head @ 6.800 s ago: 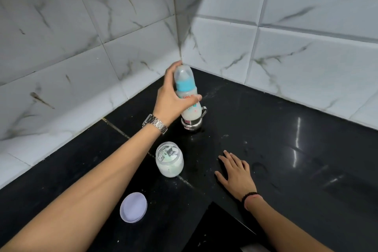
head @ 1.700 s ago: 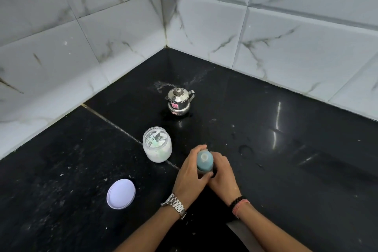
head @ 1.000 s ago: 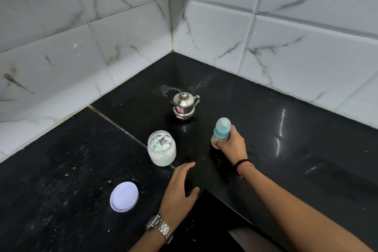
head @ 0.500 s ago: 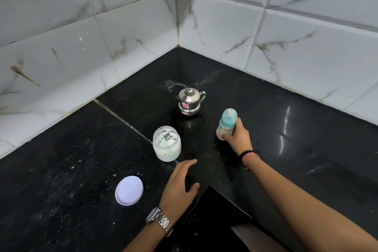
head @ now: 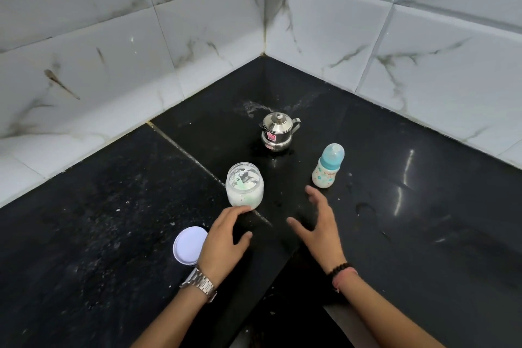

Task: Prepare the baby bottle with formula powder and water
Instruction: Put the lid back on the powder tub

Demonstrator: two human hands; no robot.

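Released by the right hand [head: 319,230], baby bottle [head: 327,167] stands capped, milky — both hands empty, fingers spread.

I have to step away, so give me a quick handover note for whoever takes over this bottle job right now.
Left hand: open, holding nothing, fingertips near the powder jar.
Right hand: open, holding nothing.
Baby bottle: upright on the black counter, capped, whitish inside, nobody touching it.
Powder jar: open, a green scoop inside; its white lid lies by the left wrist.
Steel kettle: lidded, behind the jar.
Done: bottle appears filled and closed.
Left: relid the jar.
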